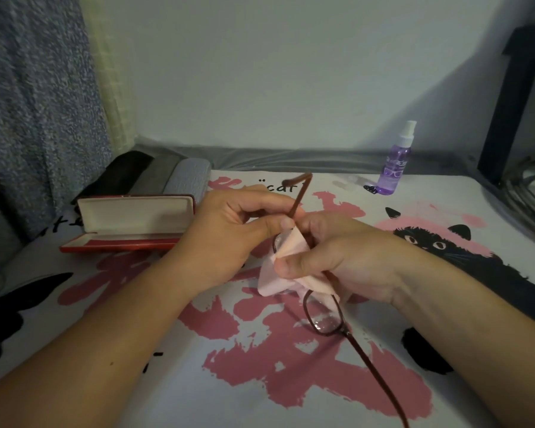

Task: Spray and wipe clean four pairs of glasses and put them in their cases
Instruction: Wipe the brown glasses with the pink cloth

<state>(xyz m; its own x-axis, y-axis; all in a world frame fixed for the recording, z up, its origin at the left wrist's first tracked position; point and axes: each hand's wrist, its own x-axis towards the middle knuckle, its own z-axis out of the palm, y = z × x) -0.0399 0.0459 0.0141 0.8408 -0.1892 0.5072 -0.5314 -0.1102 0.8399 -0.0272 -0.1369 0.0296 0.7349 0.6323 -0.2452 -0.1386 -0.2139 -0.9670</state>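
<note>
At the left edge of the desk [74, 304], three closed cases [155, 176] in a row, black, grey and pale blue-grey, and just in front a red case [130, 223] lying open, cream lining bare, apparently waiting for the pair now in hand. Above mid-desk, left hand [229, 236] curled round the brown-framed glasses [323, 316] near one hinge, thumb pressed beside the upper lens, that temple arm pointing up and away. Right hand [337, 257] pinching a pink cloth [286, 264] over that lens, thumb on top, grip closed on cloth and frame together. Lower lens uncovered, still speckled with droplets. Far back on the right, purple spray bottle [396, 168] upright, well apart. Step in hand, by the look of it: wiping after spraying. Next, probably: shifting the cloth to the wet lower lens, then folding both arms before laying the glasses in the red case.
</note>
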